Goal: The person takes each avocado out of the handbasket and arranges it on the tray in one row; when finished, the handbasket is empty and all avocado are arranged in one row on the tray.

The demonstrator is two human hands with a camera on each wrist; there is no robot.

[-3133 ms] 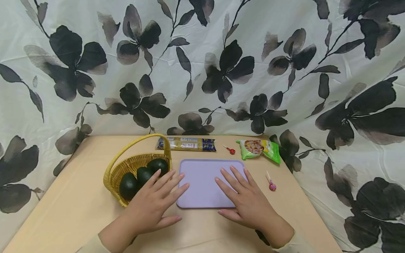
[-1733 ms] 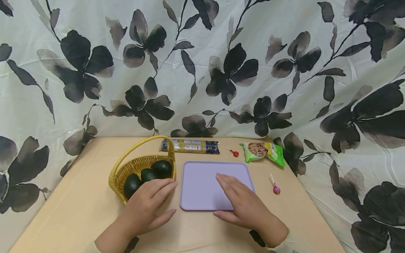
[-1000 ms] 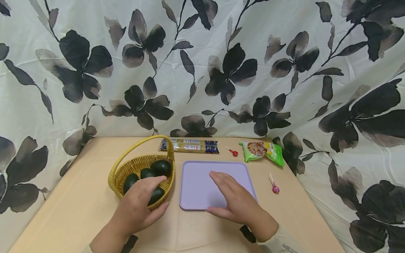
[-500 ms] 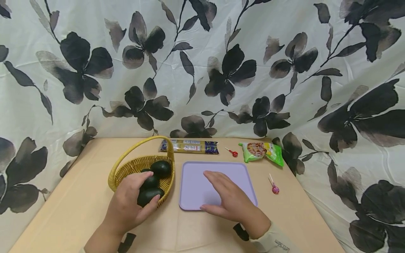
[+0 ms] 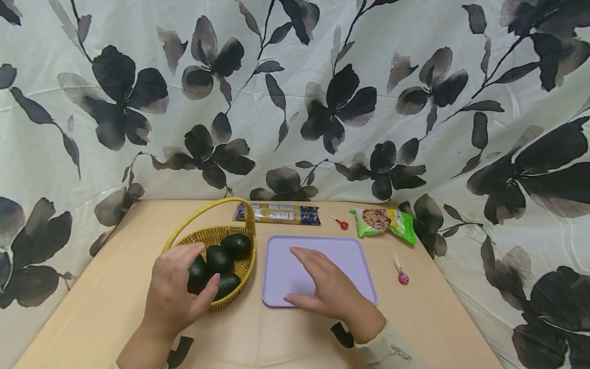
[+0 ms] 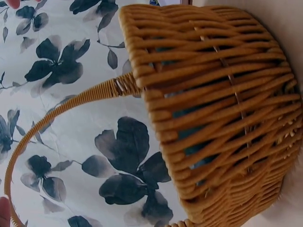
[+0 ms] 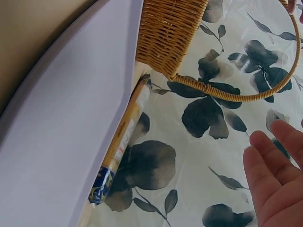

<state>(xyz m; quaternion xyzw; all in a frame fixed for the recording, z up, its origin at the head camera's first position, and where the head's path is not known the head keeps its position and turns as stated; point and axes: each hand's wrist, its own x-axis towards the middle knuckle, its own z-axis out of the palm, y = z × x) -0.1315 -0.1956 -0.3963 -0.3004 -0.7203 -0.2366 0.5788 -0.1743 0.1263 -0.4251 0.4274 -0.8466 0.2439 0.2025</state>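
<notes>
The left hand (image 5: 170, 287), fingers loosely curved and thumb apart, is at the woven oval basket (image 5: 203, 237) of smooth, dark avocados (image 5: 219, 259), a narrow strip of tabletop (image 5: 258, 320) separating its rim from the flat, round-cornered tray (image 5: 278, 266), above which the right hand (image 5: 329, 289) extends straight fingers, thumb parted.

Four dark green avocados (image 5: 219, 259) are held in a yellow wicker basket (image 5: 203, 236), its handle (image 5: 250, 218) raised; beside it, a lavender tray (image 5: 281, 266) is laid flat.
</notes>
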